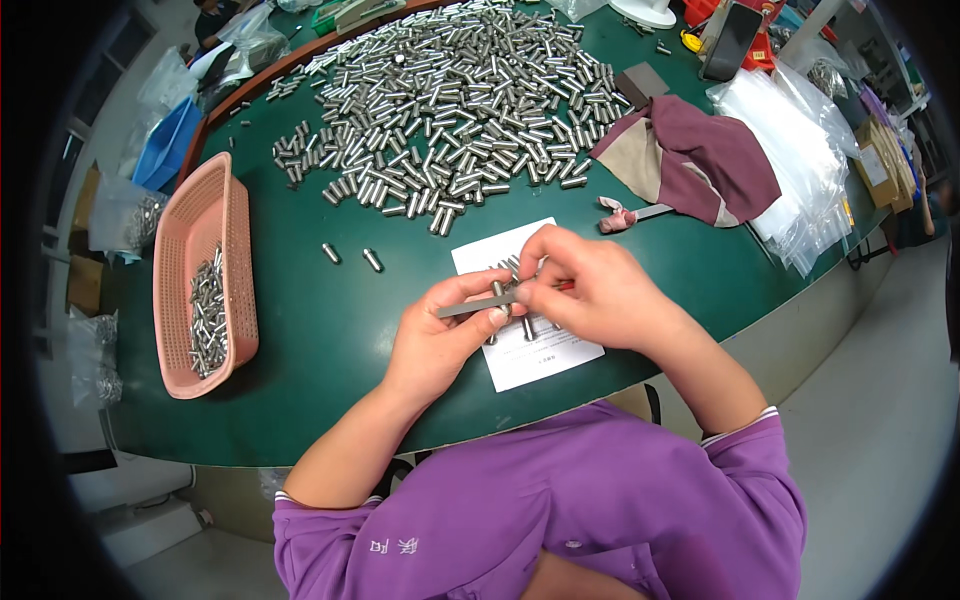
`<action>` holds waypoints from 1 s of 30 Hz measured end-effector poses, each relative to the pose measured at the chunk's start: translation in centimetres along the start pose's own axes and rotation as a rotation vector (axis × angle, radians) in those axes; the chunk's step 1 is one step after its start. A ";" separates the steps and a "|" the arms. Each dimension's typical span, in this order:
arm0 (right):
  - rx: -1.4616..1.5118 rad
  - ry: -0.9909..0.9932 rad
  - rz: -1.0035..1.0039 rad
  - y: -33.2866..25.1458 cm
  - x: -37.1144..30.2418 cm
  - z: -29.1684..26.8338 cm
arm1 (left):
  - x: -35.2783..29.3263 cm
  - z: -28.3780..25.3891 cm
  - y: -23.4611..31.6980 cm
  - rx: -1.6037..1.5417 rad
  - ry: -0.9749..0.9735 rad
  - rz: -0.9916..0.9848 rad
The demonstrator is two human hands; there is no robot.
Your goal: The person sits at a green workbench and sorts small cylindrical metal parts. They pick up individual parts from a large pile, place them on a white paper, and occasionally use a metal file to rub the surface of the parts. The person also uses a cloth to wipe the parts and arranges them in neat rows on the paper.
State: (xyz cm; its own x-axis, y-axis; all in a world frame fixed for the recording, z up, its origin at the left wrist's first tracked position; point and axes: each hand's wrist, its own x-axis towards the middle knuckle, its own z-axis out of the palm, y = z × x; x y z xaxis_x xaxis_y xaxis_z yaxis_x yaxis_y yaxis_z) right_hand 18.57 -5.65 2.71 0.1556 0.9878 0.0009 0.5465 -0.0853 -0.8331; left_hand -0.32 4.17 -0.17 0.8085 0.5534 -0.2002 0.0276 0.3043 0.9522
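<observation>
My left hand (pixel 432 328) is closed, with a short shiny metal pin (pixel 499 291) pinched between thumb and fingers. My right hand (pixel 605 292) grips a thin, flat grey metal strip (pixel 462 307), which looks like a small file. The strip lies across the pin, its free end reaching over the left fingers. A bit of red shows under the right hand; what it belongs to is hidden. Beneath both hands is a white printed sheet (pixel 535 373). Several more pins lie on it, one of them (pixel 529 328) just below the fingers, others partly covered by the hands.
A large heap of metal pins (pixel 450 100) fills the far table. Two loose pins (pixel 372 260) lie left of the sheet. At left stands a pink basket (pixel 240 290) with pins inside. Maroon cloth (pixel 715 165), a wrapped-handle tool (pixel 618 217), plastic bags (pixel 800 150) and a phone (pixel 733 42) are right.
</observation>
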 end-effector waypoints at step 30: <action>-0.504 0.398 -0.222 2.1 -3.5 -1.1 | -1.1 -1.5 2.0 1.015 0.097 0.281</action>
State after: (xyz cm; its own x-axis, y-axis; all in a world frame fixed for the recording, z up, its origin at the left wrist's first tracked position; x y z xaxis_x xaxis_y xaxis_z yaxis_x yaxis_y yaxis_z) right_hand 20.08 -9.47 1.56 0.2333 0.8741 0.4260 0.9024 -0.0313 -0.4298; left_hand -2.06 5.35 1.58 0.8127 0.5768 0.0823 0.3617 -0.6102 0.7049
